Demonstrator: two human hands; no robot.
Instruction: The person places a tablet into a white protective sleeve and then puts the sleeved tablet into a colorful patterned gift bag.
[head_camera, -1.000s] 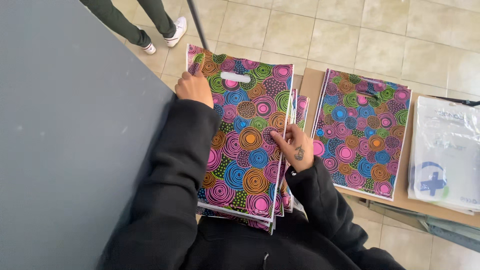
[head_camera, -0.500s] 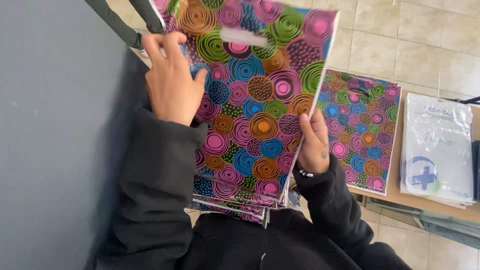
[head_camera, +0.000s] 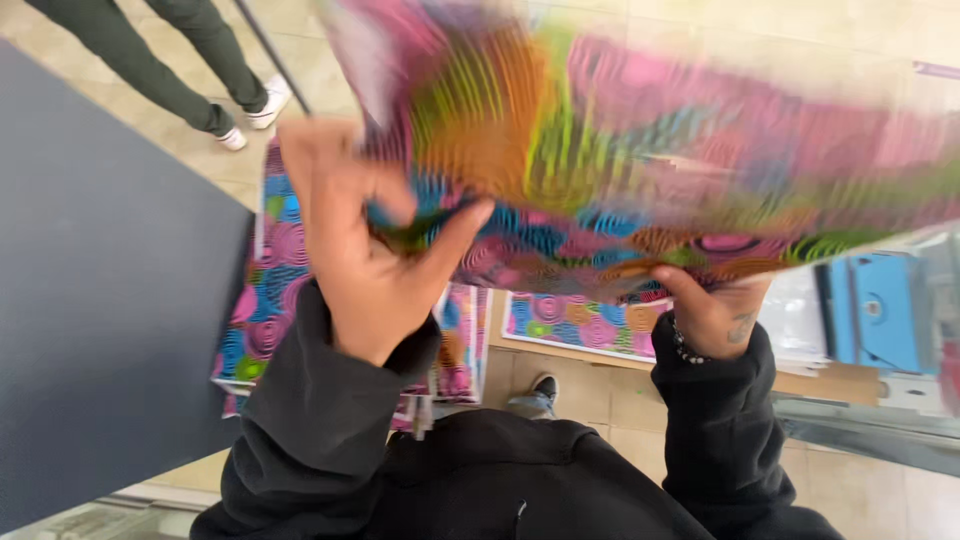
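Closest to the camera are black sweatshirt sleeves, soft and a bit bunched at the cuffs. The left hand (head_camera: 365, 265) has its grip pinched shut on the lower edge of a bag (head_camera: 640, 150), thumb on the near side and fingers curled over it. The right hand (head_camera: 715, 318) clamps the same bottom edge further along, with a beaded bracelet at the wrist. That bag is held up in the air right in front of the lens, thin glossy plastic, flat and rectangular, covered in swirly circles in pink, orange, green and blue, pretty blurred so the details smear.

Below it sits a stack of bags (head_camera: 262, 300) in the same print, lying flat just beside a big dark grey matte surface (head_camera: 110, 300) on the left. A bit further, another flat bag of that pattern (head_camera: 575, 325) rests on a brown cardboard sheet (head_camera: 830, 385), with clear plastic packets (head_camera: 800, 310) and something blue (head_camera: 875, 310) next to it.

The floor (head_camera: 590, 400) is pale beige tile with thin grout lines. At the top left, another person's legs (head_camera: 160, 55) in dark trousers and white sneakers stand well apart from all this
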